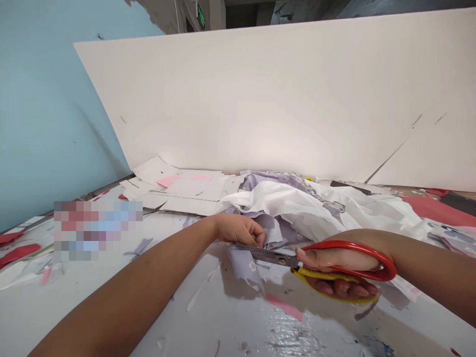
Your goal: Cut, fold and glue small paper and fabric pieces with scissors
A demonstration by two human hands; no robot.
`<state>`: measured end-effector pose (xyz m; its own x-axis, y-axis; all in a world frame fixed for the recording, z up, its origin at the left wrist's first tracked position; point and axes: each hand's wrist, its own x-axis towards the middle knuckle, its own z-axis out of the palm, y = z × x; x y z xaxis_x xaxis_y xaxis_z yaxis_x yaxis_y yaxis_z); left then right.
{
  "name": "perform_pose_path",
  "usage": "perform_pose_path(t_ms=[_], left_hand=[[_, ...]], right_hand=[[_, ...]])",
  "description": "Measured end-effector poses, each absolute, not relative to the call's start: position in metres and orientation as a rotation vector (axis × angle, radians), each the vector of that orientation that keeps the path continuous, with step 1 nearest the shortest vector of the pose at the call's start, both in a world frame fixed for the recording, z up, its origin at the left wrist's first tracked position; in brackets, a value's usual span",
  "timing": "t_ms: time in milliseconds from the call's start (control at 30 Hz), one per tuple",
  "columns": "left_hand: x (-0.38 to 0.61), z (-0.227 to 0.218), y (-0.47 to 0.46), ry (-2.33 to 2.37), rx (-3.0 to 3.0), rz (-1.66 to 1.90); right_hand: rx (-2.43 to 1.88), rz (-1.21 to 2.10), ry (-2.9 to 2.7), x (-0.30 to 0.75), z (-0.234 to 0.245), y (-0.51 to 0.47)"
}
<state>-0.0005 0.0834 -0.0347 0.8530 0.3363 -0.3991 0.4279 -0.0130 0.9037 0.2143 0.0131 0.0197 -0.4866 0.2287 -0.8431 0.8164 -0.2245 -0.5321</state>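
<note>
Metal scissors (282, 260), long axis crosswise, tips leftward, clamped in right hand (344, 259); left hand (240, 231), fingers together, seemingly on fabric (244, 271).

On the worktop (189, 329) we find room to pass short of the scissors (281, 260), with white fabric (293, 206) and a tall board (260, 99) blocking beyond.

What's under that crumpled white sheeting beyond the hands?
Lavender fabric pokes out at its near-left edge. Whatever lies beneath the middle of the white sheeting is covered, so I can't tell.

Nothing is legible, even the green sign (201, 16).
</note>
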Motion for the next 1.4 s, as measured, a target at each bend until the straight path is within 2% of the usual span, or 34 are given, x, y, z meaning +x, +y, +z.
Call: perform_pose_path(t_ms=[433, 667, 833, 867, 967, 1100, 1233, 1400], left_hand=[[0.000, -0.031, 0.080, 0.625, 1.651, 0.084], [-0.018, -0.003, 0.086, 0.705, 1.706, 0.566], [-0.035, 0.030, 0.073, 0.998, 1.951, 0.972], [-0.036, 0.036, 0.066, 1.025, 2.108, 0.988], [-0.028, 0.049, 0.044, 0.982, 2.546, 0.654], [-0.012, 0.051, 0.030, 1.097, 2.775, 0.623], [-0.008, 0.050, 0.028, 1.305, 2.730, 0.746], [-0.019, 0.055, 0.024, 1.676, 2.330, 0.912]], right_hand=[[1.083, -1.849, 1.468, 0.217, 0.017, 0.021], [1.046, -2.172, 1.585, 0.237, 0.016, 0.026], [1.002, -2.418, 1.567, 0.247, 0.004, 0.033], [0.973, -2.462, 1.557, 0.246, 0.001, 0.034], [0.846, -2.543, 1.502, 0.241, -0.008, 0.037], [0.795, -2.548, 1.446, 0.231, -0.012, 0.037], [0.896, -2.500, 1.490, 0.223, -0.009, 0.026], [1.083, -2.430, 1.570, 0.223, -0.001, 0.007]])
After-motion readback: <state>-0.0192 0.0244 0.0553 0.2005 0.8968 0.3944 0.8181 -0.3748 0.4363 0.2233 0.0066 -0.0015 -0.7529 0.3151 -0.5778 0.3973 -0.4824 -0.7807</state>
